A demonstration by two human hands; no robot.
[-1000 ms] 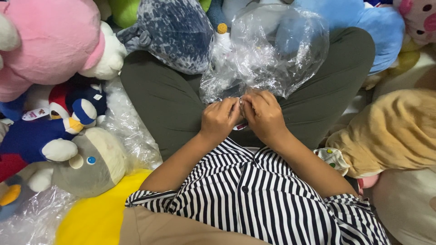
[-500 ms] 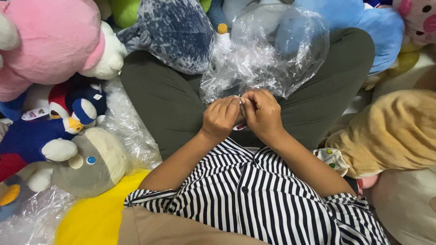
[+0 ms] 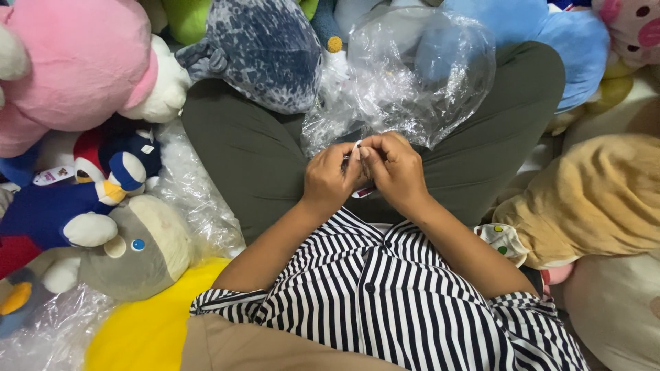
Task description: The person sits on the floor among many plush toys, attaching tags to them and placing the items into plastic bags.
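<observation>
At frame centre, the left hand (image 3: 330,180) and right hand (image 3: 393,172) pinched the neck of the clear bag (image 3: 405,75), which lay on the lap. The neck was gathered; no finished closure showed.

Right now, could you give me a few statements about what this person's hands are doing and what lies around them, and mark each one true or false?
1. Both hands pinch the edge of a clear plastic bag. True: the left hand and right hand meet at its lower edge.
2. The bag rests on a wooden table. False: it lies over the person's lap.
3. A pink plush toy sits at the upper left. True.
4. The person wears a plain red shirt. False: the shirt is black-and-white striped.
5. The tan plush toy lies inside the bag. False: it lies apart, at the right.
</observation>
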